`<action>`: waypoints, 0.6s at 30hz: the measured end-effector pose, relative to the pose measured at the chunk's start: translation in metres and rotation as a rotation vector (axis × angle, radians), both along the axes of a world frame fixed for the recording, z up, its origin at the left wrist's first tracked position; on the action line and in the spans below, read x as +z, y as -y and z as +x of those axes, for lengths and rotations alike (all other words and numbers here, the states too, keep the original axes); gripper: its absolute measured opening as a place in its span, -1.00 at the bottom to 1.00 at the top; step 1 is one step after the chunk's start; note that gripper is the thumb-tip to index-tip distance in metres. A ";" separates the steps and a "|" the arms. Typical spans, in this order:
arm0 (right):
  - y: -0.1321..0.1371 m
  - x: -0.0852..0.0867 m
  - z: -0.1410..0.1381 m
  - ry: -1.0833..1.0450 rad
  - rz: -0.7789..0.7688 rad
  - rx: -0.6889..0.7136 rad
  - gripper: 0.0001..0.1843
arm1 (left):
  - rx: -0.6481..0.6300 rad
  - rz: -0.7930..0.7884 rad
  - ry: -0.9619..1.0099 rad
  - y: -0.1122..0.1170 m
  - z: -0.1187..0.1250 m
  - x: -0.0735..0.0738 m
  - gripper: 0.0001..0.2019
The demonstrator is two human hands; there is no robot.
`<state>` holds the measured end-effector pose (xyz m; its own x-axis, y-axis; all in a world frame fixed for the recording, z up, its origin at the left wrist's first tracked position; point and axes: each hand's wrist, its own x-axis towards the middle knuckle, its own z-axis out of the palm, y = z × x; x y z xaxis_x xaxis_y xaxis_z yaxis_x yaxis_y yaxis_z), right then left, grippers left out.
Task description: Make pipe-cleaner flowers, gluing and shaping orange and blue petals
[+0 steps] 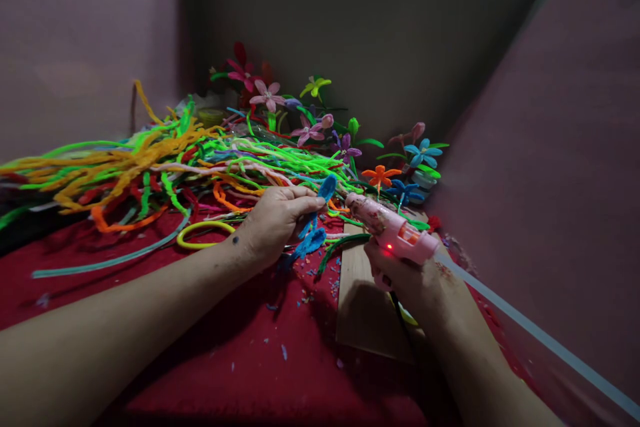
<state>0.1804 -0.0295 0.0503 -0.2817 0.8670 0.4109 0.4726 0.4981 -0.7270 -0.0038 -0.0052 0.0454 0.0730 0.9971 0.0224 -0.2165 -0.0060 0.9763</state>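
In my left hand (273, 227) a blue pipe-cleaner flower piece (311, 241) is pinched between thumb and fingers; one looped petal points up and others hang below. My right hand (400, 273) grips the handle of a pink hot glue gun (393, 223). A red light glows on the gun's side, and a long translucent glue stick (530, 327) runs out of its back. The nozzle points toward the blue petals, a short way to their right. Below the gun lies a wooden board (363, 320), partly under my right hand.
A heap of colourful pipe cleaners (150, 160) covers the table's back left. Finished pipe-cleaner flowers (270, 95) stand behind it. Yellow scissor handles (205, 233) lie left of my hand. Small fuzz scraps dot the red tablecloth (225, 360). Walls rise behind and on both sides.
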 end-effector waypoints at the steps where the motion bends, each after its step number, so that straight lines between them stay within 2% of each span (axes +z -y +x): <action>1: 0.001 0.001 0.000 0.000 -0.019 -0.005 -0.49 | -0.001 0.000 0.003 0.000 0.000 0.000 -0.78; 14: 0.003 0.003 0.001 0.001 -0.102 -0.010 -0.50 | 0.025 -0.016 0.002 -0.001 0.000 0.002 -0.79; 18: 0.003 0.003 0.001 0.025 -0.064 -0.027 -0.50 | 0.027 -0.015 -0.016 0.000 0.000 0.001 -0.79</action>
<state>0.1810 -0.0326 0.0530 -0.2676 0.8987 0.3474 0.5033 0.4378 -0.7450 -0.0036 -0.0048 0.0467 0.0460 0.9989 0.0061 -0.2007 0.0033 0.9796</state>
